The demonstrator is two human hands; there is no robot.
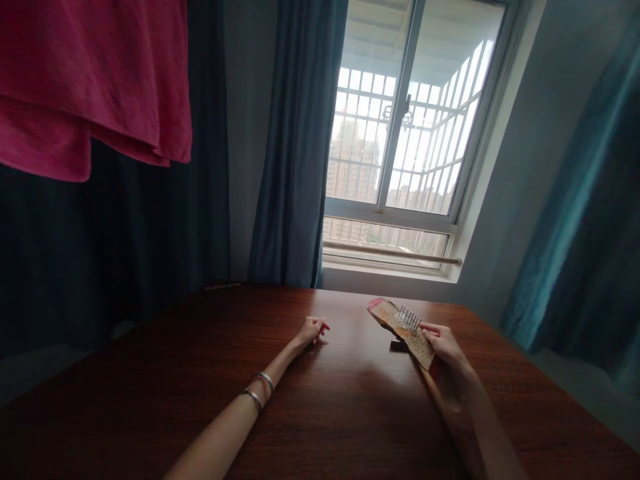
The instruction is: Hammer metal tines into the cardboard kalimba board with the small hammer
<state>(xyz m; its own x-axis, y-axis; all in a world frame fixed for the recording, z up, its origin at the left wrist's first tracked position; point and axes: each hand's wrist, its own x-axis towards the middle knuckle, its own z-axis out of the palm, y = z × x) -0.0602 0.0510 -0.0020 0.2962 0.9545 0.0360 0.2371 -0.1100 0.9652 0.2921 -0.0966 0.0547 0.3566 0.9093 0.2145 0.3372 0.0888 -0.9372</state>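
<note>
My right hand grips the near end of a flat, tan perforated board, tilted above the table. The board is covered in small holes, and its far end is pinkish red. Several thin metal pins stand up in a row near its middle, close to my fingertips. Left of the board, my left hand rests low over the tabletop with its fingers curled together. Whatever those fingers hold, if anything, is too small or hidden to make out. Two silver bangles circle my left wrist.
The glossy brown wooden table stretches beneath both hands. A small dark patch shows under the board. Beyond the table is a barred window between blue curtains. A pink towel hangs at upper left.
</note>
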